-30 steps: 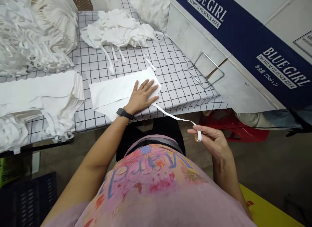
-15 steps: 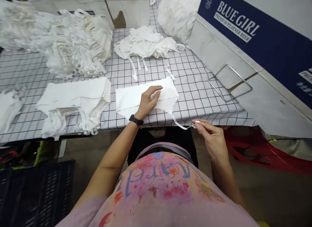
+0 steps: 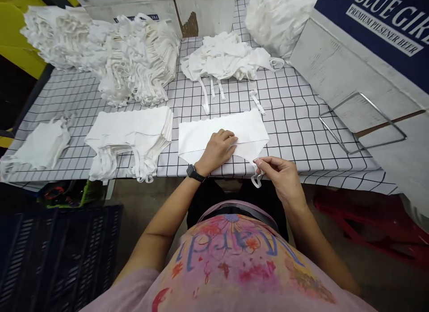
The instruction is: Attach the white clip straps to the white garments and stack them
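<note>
A white camisole-like top (image 3: pixel 221 123) lies flat near the table's front edge, its straight edge away from me and its strap side towards me. My left hand (image 3: pixel 219 150), with a dark watch on the wrist, rests on the middle of it, fingers loosely bent and holding nothing. At the top's near right corner, my right hand (image 3: pixel 283 175) pinches a thin white strap (image 3: pixel 256 180) between thumb and fingertips. The strap's loose part hangs in a loop over the table edge. Just beyond the top's far right corner lies a short white strap piece (image 3: pixel 257 102).
Left of the top is a neat stack of white tops (image 3: pixel 130 124), with a smaller pile (image 3: pixel 43 144) farther left. Behind lie a large heap (image 3: pixel 137 57) and a loose pile (image 3: pixel 228 57). A carton (image 3: pixel 335 75) with a wire frame (image 3: pixel 365 149) stands right. A red stool (image 3: pixel 362 231) is below.
My right hand has moved from the strap's far end to near the top's corner, and the strap now hangs looped. My left hand has slid slightly towards me. The view has shifted left.
</note>
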{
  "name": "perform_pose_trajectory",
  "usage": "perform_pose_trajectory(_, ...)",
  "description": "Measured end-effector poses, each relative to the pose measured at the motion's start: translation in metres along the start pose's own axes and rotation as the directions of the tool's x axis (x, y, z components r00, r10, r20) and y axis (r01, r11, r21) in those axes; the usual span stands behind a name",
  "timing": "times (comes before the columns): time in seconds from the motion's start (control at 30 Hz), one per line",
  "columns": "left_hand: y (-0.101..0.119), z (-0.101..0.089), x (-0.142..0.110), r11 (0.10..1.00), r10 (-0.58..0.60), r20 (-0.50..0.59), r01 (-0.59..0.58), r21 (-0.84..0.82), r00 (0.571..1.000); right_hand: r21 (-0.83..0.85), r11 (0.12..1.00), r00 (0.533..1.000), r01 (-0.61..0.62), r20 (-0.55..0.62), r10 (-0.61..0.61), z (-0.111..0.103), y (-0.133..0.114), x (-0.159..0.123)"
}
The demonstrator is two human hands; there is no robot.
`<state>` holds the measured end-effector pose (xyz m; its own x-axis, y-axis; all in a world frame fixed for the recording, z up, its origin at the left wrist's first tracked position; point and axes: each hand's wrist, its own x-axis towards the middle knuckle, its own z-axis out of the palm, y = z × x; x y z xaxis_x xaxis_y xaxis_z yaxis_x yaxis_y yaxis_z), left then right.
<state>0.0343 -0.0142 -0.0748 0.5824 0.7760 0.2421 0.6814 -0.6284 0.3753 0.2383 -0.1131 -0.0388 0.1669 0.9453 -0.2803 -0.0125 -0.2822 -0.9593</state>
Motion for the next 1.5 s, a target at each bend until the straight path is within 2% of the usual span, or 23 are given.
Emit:
perform_pose_trajectory(0.13,0.001,-0.001,0.008,0.996,0.037,0.037,-0.040,0.084,0.999,0.055,0.997,0.999,-0.049,-0.010,0.049,0.008,-0.001,0.015)
perform_pose_trajectory(0.3,-0.002,0.002,0.010,0.991,0.072,0.019,-0.074,0.113,0.997,0.119,0.987,0.994,-0.107,-0.004,0.109,0.017,-0.001,0.025)
perform_pose_trajectory(0.47,-0.012,0.007,0.016,0.999,0.028,-0.032,-0.029,-0.041,0.999,0.058,0.989,0.991,-0.135,0.008,0.135,0.026,-0.001,0.035)
perform_pose_trajectory(0.57,-0.016,0.010,0.020,0.989,-0.001,-0.069,-0.009,-0.149,0.998,-0.007,0.996,0.996,-0.085,0.001,0.085,0.030,-0.002,0.043)
perform_pose_trajectory(0.7,-0.018,0.014,0.022,0.980,-0.029,-0.088,0.011,-0.198,0.996,-0.051,0.997,0.998,-0.056,0.009,0.056,0.036,-0.004,0.051)
perform_pose_trajectory(0.87,-0.018,0.021,0.021,0.969,0.036,-0.112,-0.062,-0.238,0.993,-0.088,0.995,0.997,-0.051,0.054,0.056,0.041,0.000,0.059)
perform_pose_trajectory(1.03,-0.019,0.023,0.019,0.971,0.130,-0.118,-0.151,-0.184,0.984,-0.156,0.986,0.993,-0.059,0.091,0.073,0.038,0.003,0.065)
perform_pose_trajectory(1.27,-0.014,0.021,0.020,0.980,0.177,-0.086,-0.184,-0.076,0.980,-0.190,0.973,0.986,-0.128,0.080,0.145,0.035,-0.003,0.069)
perform_pose_trajectory(1.5,-0.013,0.024,0.020,0.973,0.228,-0.134,-0.230,-0.004,0.965,-0.204,0.958,0.974,-0.200,0.068,0.218,0.036,-0.011,0.071)
